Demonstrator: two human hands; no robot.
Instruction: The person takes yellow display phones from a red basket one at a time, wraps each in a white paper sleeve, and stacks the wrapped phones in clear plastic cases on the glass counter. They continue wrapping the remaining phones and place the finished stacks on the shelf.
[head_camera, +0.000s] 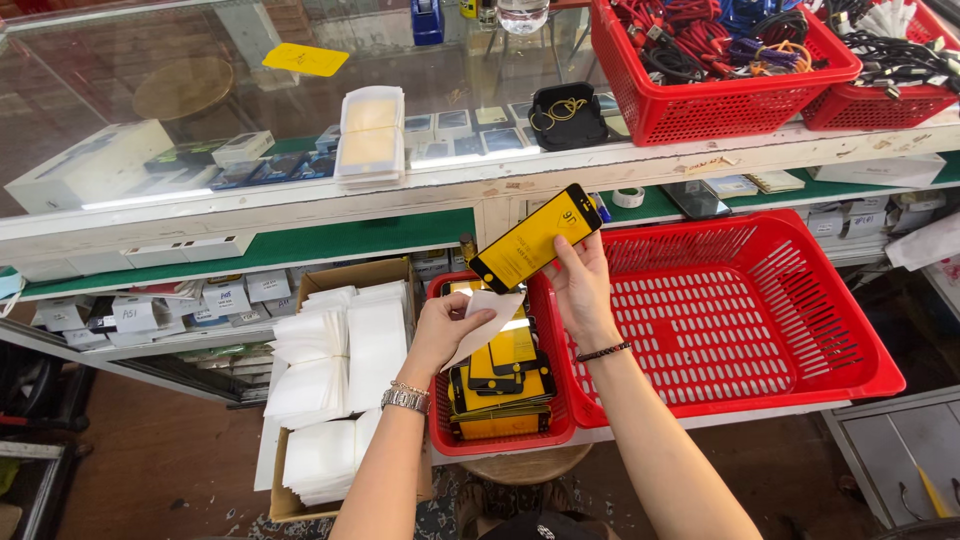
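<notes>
To do this step well, judging from the grip, the left hand (440, 325) should keep the white sleeve (487, 318) pinched at one edge so its mouth stays free, while the right hand (580, 290) holds the yellow-and-black screen protector (535, 238) by its lower end only, fingers off the face, and keeps it level with the sleeve's opening; the left hand is closed on the sleeve in a light pinch at centre frame, and the right hand, just right of it, is curled round the protector, which stands tilted above the small basket, its top end pointing to the upper right; going left to right among the containers, the cardboard box (345, 275) at lower left of centre is packed with stacks of white sleeves (345, 360); beside it the small red basket (500, 440), resting on a round stool, holds a pile of more yellow-and-black protectors (500, 385); touching its right side, the large red basket (740, 330) at centre right shows only its slotted floor; on the glass counter (200, 90) at upper right, two more red baskets (720, 75) hold tangled cables (700, 35) in red, black and blue
</notes>
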